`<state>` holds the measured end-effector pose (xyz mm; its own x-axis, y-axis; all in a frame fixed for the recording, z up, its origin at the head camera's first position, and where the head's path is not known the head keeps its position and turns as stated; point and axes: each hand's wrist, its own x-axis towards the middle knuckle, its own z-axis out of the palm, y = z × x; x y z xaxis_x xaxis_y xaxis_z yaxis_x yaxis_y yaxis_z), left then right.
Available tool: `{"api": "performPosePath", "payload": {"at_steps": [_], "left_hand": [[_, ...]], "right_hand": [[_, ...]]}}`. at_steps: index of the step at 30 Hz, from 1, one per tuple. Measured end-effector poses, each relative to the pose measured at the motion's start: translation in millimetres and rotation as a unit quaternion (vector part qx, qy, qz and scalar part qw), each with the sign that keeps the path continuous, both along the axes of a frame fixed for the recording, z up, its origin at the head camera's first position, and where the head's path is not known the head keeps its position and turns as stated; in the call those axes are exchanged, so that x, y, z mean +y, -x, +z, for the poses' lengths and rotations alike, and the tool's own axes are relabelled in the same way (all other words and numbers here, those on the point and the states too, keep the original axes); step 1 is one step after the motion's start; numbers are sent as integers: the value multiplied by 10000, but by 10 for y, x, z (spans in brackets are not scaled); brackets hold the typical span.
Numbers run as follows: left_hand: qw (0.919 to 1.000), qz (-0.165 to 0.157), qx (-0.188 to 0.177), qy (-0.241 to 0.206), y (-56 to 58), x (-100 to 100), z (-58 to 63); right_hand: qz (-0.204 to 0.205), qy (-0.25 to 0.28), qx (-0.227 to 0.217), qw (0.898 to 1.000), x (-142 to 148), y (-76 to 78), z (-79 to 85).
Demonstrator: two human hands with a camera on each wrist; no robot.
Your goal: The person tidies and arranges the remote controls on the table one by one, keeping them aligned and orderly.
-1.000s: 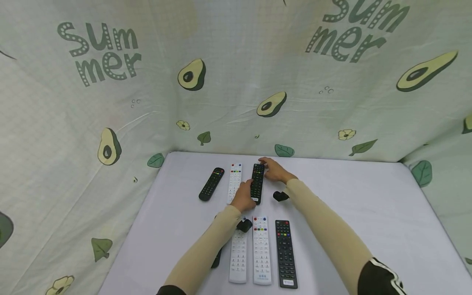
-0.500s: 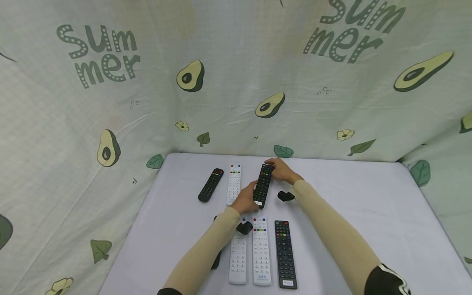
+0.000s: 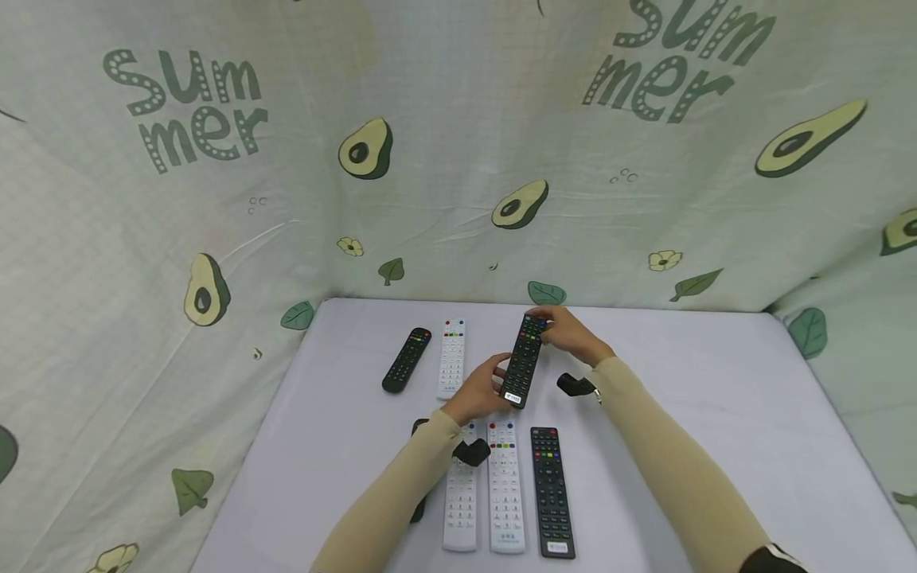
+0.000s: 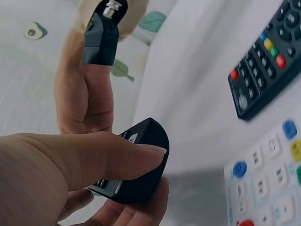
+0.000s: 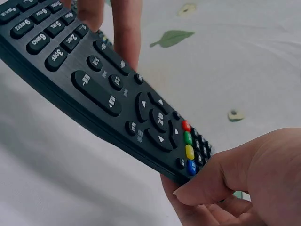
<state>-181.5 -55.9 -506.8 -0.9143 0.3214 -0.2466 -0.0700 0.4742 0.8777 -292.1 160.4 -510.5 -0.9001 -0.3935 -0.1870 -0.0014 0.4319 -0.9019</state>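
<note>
Both hands hold one black remote control (image 3: 524, 362), tilted close over the far middle of the white table. My left hand (image 3: 481, 390) grips its near end, the one with a white label. In the left wrist view the thumb (image 4: 127, 157) presses along one side while fingers curl beneath. My right hand (image 3: 569, 333) pinches the far end, beside the coloured buttons. The right wrist view shows the remote's button face (image 5: 117, 94) and the right thumb (image 5: 202, 188) at its edge.
Left of the hands lie a black remote (image 3: 407, 360) and a white remote (image 3: 451, 358). Nearer me are two white remotes (image 3: 506, 493) and a black one (image 3: 552, 493); the left forearm partly hides another dark remote (image 3: 418, 509). A patterned curtain (image 3: 430, 159) hangs behind the table (image 3: 688, 374).
The held black remote has moved right, from beside the white remote, and now leans with its top to the right. Both hands have moved along with it.
</note>
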Motion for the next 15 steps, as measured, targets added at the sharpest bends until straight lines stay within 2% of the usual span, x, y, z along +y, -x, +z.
{"api": "performPosePath", "payload": {"at_steps": [3, 8, 15], "left_hand": [[9997, -1, -175, -182, -45, 13, 23], [9966, -29, -584, -585, -113, 24, 36], [9910, -292, -875, -966, -178, 48, 19]], "right_hand": [[67, 76, -48, 9999, 69, -59, 26], [276, 397, -380, 9981, 219, -164, 83], [415, 816, -747, 9930, 433, -288, 113]]}}
